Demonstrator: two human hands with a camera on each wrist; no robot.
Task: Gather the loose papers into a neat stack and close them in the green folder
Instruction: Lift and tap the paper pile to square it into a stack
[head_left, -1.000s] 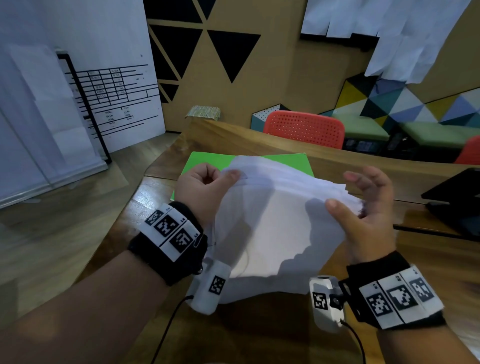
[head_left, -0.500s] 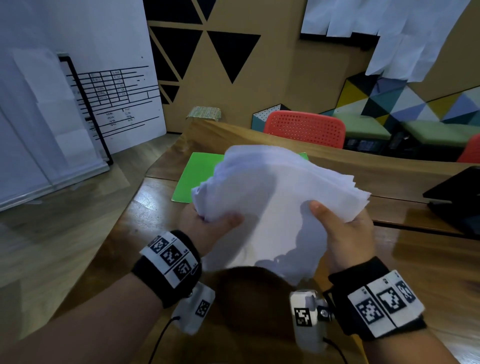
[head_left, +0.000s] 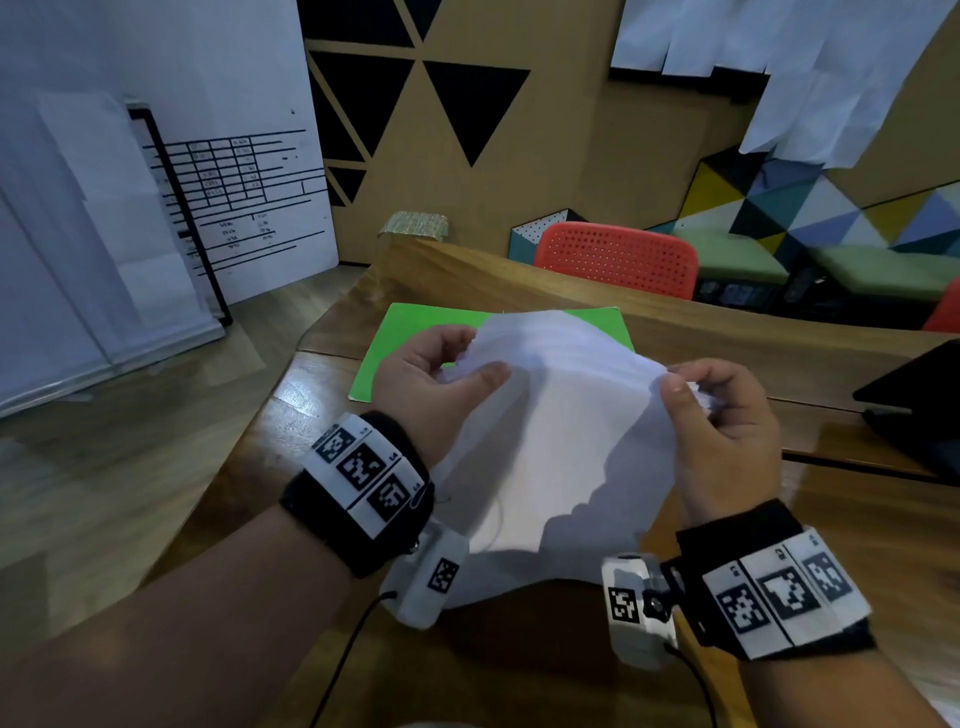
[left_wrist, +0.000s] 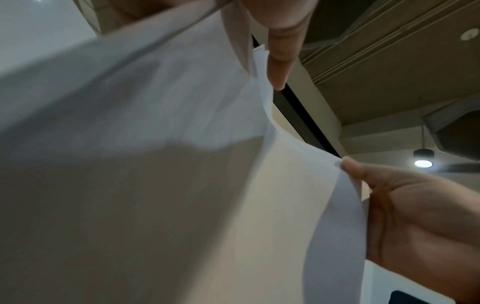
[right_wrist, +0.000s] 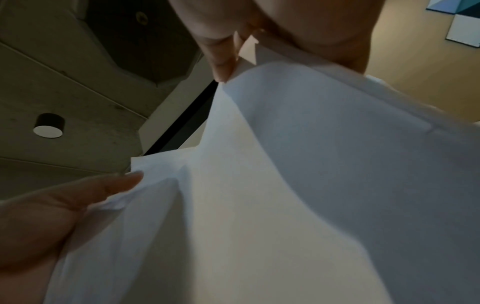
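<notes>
A bundle of white papers (head_left: 561, 426) is held up on edge over the wooden table (head_left: 467, 275), its lower edge near the tabletop. My left hand (head_left: 441, 379) pinches the bundle's upper left corner between thumb and curled fingers. My right hand (head_left: 711, 410) pinches the upper right corner. The sheets are uneven, with stepped edges showing. The green folder (head_left: 405, 338) lies flat on the table behind the papers, partly hidden by them. In the left wrist view the papers (left_wrist: 182, 164) fill the frame, and the right wrist view shows the papers (right_wrist: 285, 185) the same way.
A black laptop (head_left: 914, 410) sits at the right edge of the table with a dark cable running left from it. A red chair (head_left: 618, 257) stands behind the table. A whiteboard (head_left: 156, 208) leans on the floor at the left.
The papers were lifted and tilted flat half a second ago, held from below. Now both hands have come back down and hold the upper corners with the bundle upright again.
</notes>
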